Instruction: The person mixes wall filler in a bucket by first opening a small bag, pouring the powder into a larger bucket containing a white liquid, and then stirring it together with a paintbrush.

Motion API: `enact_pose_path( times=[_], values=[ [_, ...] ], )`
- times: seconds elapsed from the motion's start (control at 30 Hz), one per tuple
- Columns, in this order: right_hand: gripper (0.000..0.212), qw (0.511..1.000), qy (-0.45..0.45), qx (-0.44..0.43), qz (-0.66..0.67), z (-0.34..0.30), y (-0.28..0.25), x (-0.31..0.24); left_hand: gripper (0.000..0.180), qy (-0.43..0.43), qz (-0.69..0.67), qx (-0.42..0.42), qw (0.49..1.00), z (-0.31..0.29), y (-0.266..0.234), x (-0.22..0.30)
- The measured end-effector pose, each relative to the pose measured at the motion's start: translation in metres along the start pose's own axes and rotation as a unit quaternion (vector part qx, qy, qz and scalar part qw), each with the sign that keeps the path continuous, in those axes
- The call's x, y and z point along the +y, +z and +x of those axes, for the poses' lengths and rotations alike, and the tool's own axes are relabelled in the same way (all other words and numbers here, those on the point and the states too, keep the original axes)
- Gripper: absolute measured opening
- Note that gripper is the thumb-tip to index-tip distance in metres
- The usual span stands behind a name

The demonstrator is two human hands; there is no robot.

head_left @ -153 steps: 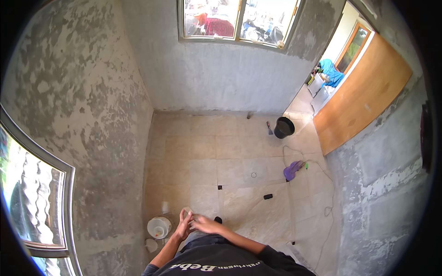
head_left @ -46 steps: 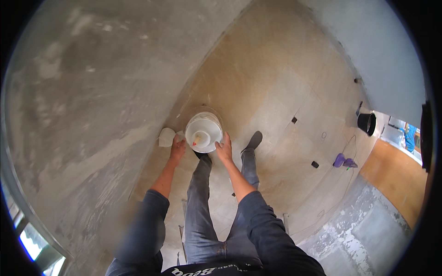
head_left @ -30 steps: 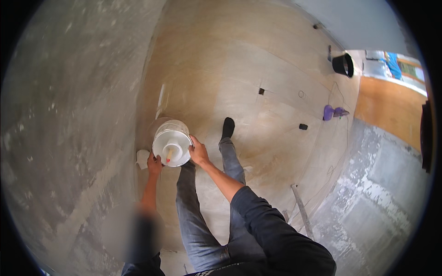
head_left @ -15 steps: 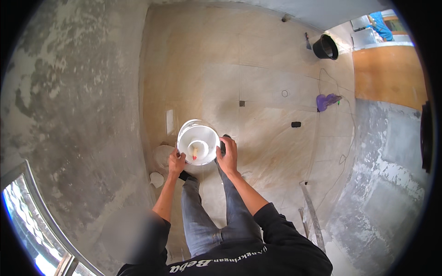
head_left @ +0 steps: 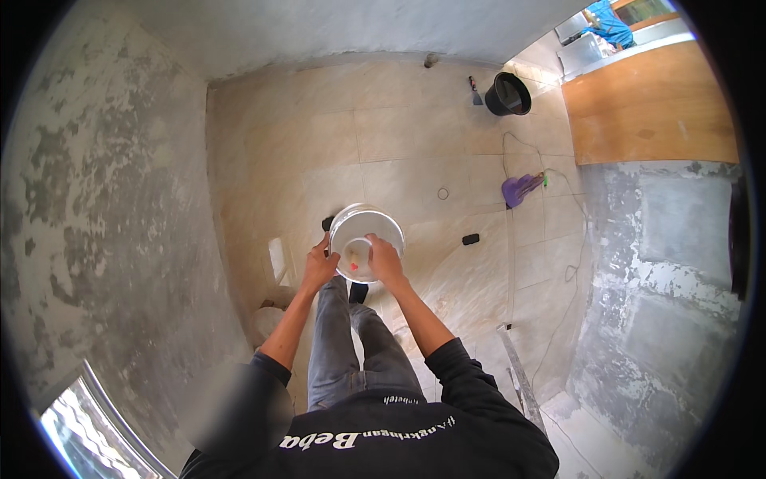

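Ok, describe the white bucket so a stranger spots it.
Find the grey jeans below centre. Just beyond them, the left hand grips the white bucket by its rim. Unlike the black bucket near the wooden door, this one has something red inside.

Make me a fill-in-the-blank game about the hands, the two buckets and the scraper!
1. The held bucket, with the left hand and right hand at it, is coloured ____.
2. The floor bucket is coloured ____.
3. In the picture, the scraper lies to the ____ of the floor bucket.

Missing words: white; black; left.
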State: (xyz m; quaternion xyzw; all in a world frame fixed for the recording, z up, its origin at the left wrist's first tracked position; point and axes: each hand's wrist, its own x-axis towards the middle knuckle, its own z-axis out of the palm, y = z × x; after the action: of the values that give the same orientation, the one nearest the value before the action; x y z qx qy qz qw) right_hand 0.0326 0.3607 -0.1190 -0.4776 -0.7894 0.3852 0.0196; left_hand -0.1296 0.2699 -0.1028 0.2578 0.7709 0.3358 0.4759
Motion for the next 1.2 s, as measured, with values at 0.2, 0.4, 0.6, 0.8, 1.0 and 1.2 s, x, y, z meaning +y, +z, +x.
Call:
enact_pose_path(
  times=[0.2, 0.4, 0.6, 0.8, 1.0, 1.2],
  values=[
    [0.026, 0.997, 0.004, 0.056, 0.044, 0.071, -0.037, 0.005, 0.067, 0.036, 0.072, -0.031, 0.996, 0.091, 0.004, 0.03],
    [0.025, 0.985, 0.032, 0.121, 0.122, 0.141, -0.076, 0.006, 0.066, 0.019, 0.079, -0.068, 0.994, 0.179, 0.005, 0.075],
    [0.029, 0.951, 0.095, 0.178, 0.233, 0.219, -0.134, 0.01, 0.06, -0.051, 0.021, -0.096, 0.994, 0.284, 0.008, 0.124],
    [0.027, 0.914, 0.127, 0.215, 0.319, 0.303, -0.2, 0.046, 0.052, -0.119, -0.095, -0.088, 0.984, 0.389, 0.04, 0.189],
    [0.027, 0.871, 0.119, 0.245, 0.408, 0.404, -0.229, 0.142, 0.046, -0.109, -0.096, -0.112, 0.983, 0.514, 0.112, 0.206],
    [0.028, 0.831, 0.151, 0.256, 0.471, 0.501, -0.248, 0.24, 0.064, -0.023, -0.148, -0.104, 0.983, 0.629, 0.199, 0.197]
  ],
)
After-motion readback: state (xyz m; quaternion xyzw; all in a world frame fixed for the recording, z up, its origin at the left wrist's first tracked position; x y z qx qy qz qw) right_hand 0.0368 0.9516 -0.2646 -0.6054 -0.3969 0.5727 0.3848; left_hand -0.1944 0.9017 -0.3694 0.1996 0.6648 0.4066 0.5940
